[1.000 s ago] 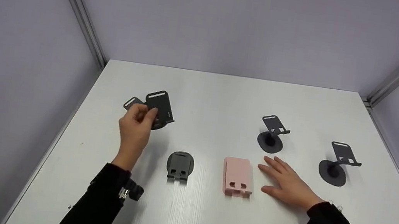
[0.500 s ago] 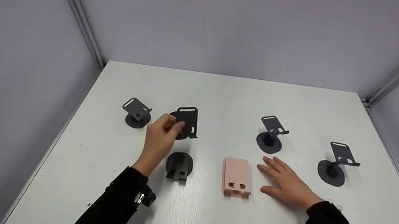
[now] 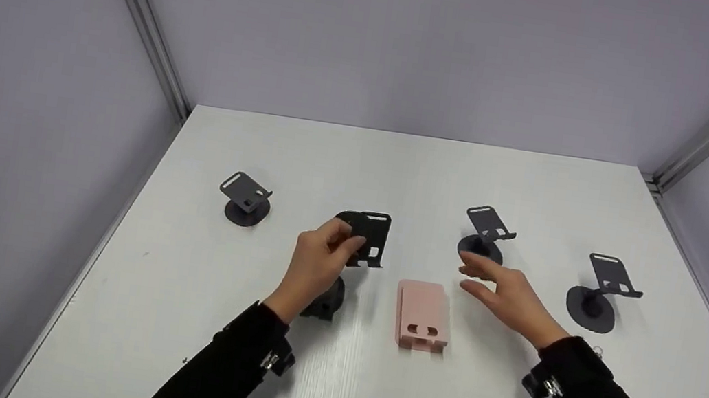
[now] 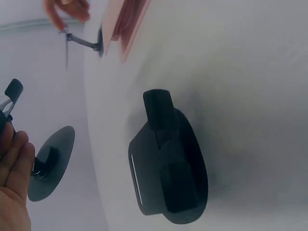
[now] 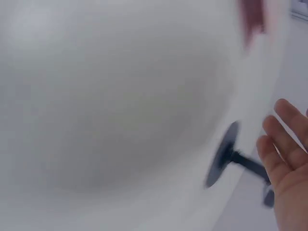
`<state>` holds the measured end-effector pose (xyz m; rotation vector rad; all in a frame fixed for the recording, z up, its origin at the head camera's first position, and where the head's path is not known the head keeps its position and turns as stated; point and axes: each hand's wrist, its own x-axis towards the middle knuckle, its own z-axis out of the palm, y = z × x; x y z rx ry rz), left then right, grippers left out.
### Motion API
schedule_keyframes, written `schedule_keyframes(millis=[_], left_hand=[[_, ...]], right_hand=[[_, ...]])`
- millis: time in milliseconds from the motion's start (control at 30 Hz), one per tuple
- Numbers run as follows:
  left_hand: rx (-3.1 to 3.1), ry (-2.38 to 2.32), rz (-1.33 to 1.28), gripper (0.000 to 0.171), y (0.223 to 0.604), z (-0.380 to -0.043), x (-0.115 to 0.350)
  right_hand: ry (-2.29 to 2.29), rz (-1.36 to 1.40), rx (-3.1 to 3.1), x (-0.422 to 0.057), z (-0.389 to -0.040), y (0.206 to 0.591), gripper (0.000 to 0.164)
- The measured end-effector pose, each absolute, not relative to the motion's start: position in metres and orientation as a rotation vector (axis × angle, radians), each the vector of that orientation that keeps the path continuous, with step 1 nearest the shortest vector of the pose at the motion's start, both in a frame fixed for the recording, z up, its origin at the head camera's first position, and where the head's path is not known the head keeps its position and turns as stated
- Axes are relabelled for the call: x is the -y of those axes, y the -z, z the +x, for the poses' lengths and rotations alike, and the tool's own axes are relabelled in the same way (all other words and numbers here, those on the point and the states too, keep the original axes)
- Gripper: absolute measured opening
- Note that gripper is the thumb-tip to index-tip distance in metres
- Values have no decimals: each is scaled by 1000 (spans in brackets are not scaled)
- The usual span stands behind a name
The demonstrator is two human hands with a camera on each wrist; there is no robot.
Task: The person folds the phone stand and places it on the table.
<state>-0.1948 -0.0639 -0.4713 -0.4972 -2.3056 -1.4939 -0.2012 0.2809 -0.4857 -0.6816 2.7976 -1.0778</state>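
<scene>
My left hand (image 3: 316, 263) pinches a black phone stand (image 3: 377, 231) between thumb and fingers, above the middle of the white table. Its round base (image 4: 57, 159) hangs free of the table in the left wrist view. Below that hand lies a folded dark phone stand (image 4: 163, 163), partly hidden by the hand in the head view. My right hand (image 3: 510, 297) hovers, fingers apart from any object, between a folded pink phone stand (image 3: 421, 305) and an unfolded dark grey phone stand (image 3: 488, 223). Its fingertips overlap that grey stand's base in the head view.
Another unfolded dark grey stand (image 3: 247, 192) stands at the left of the table (image 3: 120, 333). One more similar stand (image 3: 608, 273) is at the right. Pale walls (image 3: 376, 42) enclose the table's back and sides.
My left hand has carried the black phone stand rightward and a little nearer, away from the left grey stand. My right hand has lifted and shifted slightly left and away from me.
</scene>
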Motion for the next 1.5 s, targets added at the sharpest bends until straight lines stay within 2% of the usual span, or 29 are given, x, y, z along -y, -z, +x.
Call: schedule_keyframes(millis=[200, 533, 700, 933, 1067, 1167, 1367, 1500], left_hand=[[2352, 1441, -593, 14, 476, -194, 47], [2341, 1351, -709, 18, 480, -193, 32], [2366, 1341, -766, 19, 481, -193, 31], [2429, 1200, -856, 22, 484, -192, 34], [2463, 1155, -892, 22, 485, -191, 37], [2531, 1214, -805, 24, 484, -193, 41], [2622, 1180, -441, 27, 481, -206, 54], [2766, 1349, -399, 47, 482, -213, 62]], right_hand=[[1270, -704, -2668, -250, -205, 461, 53], [1308, -817, -2631, -230, -212, 447, 42], [1340, -928, -2668, -221, -214, 444, 32], [1272, -1032, -2755, -212, -215, 451, 9], [1227, -1135, -2773, -208, -215, 451, 4], [1226, -1231, -2796, -208, -216, 452, 5], [1245, -1352, -2788, -207, -215, 455, 11], [1243, -1390, -2748, -204, -214, 455, 10]])
